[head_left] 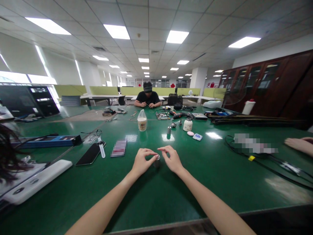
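A small silvery metal cylinder point(157, 159) is at the middle of the near table, between my two hands. My left hand point(144, 160) has its thumb against the cylinder's top and its fingers curved over from the left, so it appears pinched on it. Close by on the right, my right hand point(173, 159) is curved with thumb and fingers apart, and nothing shows in it. Its fingertips come near those of the left hand. Farther up stands another metal cylinder point(169, 130), upright on the green table point(137, 202).
Ahead are a bagged cup point(142, 123), a white jar point(187, 124) and a pink round piece point(190, 133). A phone point(89, 154) and watch point(101, 148) lie left; black cables point(266, 171) run right. A person point(148, 96) sits opposite; another person's hand point(297, 143) rests at right.
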Demonstrator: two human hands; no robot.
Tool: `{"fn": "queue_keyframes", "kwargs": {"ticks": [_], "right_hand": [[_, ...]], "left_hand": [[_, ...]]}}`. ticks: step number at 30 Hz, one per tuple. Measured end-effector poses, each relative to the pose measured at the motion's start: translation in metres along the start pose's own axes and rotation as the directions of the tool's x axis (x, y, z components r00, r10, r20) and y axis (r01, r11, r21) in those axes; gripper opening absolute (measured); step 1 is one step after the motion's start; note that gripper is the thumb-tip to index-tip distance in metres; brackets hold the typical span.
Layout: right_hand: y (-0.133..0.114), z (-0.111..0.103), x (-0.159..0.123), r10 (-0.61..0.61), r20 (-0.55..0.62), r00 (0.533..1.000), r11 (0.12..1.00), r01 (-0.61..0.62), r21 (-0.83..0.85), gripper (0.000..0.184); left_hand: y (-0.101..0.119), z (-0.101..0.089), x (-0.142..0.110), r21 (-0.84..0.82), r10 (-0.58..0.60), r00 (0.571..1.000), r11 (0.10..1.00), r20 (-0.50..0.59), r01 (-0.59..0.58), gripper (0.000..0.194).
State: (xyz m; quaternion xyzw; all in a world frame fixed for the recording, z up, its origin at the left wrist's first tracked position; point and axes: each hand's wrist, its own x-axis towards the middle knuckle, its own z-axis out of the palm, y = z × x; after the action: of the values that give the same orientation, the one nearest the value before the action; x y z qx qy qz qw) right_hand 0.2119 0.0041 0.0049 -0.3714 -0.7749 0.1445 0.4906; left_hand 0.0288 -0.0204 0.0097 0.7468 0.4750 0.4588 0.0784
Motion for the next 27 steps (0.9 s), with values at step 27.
{"fn": "queue_keyframes", "kwargs": {"ticks": [27], "right_hand": [[-0.003, -0.005, -0.001, 0.145, -0.043, 0.989, 0.989, -0.146, -0.030, 0.029]], "left_hand": [[-0.064, -0.024, 0.011, 0.187, -0.154, 0.984, 0.973, 0.092, 0.135, 0.030]]}}
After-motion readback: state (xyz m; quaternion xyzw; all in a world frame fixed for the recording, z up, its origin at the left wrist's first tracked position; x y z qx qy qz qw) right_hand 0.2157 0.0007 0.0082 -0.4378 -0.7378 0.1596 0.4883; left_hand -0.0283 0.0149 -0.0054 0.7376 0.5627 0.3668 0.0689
